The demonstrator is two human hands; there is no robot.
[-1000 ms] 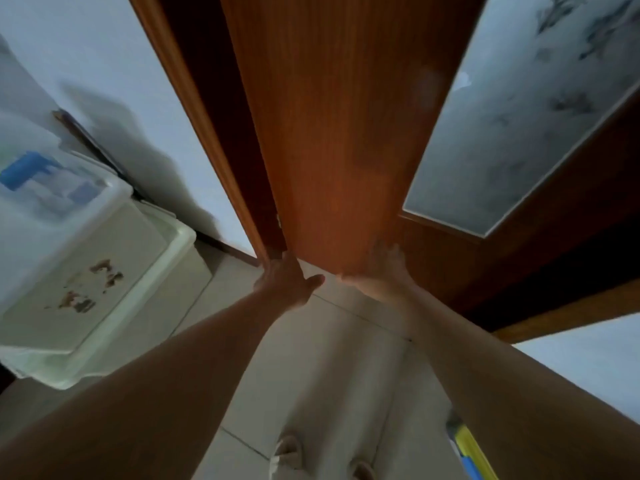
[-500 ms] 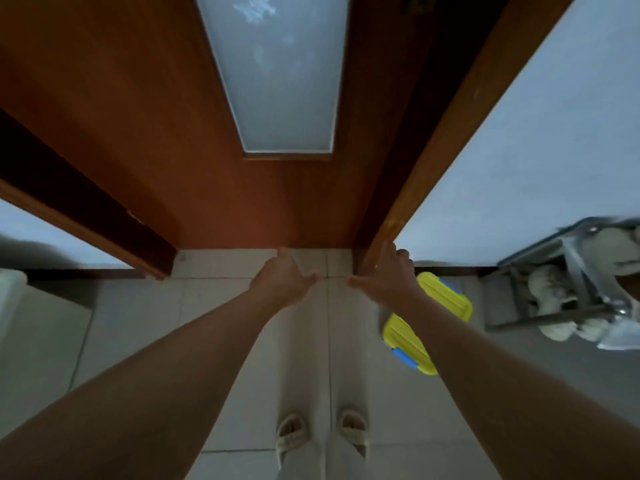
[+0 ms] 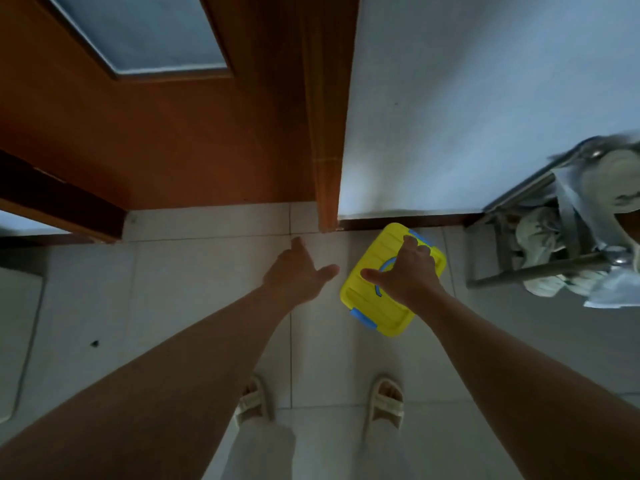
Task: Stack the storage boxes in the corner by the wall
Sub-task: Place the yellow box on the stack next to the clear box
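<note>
Wooden door (image 3: 166, 140) is filling my upper view. A yellow storage box (image 3: 377, 306) is lying on the floor tiles (image 3: 194, 292) near the wall (image 3: 485, 98). My right hand (image 3: 405, 271) is hovering loosely spread over it, my left hand (image 3: 298, 275) released beside it.

We count one yellow plastic storage box with blue latches (image 3: 377, 306) on the pale tiled floor (image 3: 173, 299). We see two bare hands, a left hand (image 3: 296, 273) and a right hand (image 3: 407, 271), two cream slide sandals (image 3: 387, 401), one brown wooden door with one frosted glass pane (image 3: 138, 29), and one metal-framed rack (image 3: 540, 268).
</note>
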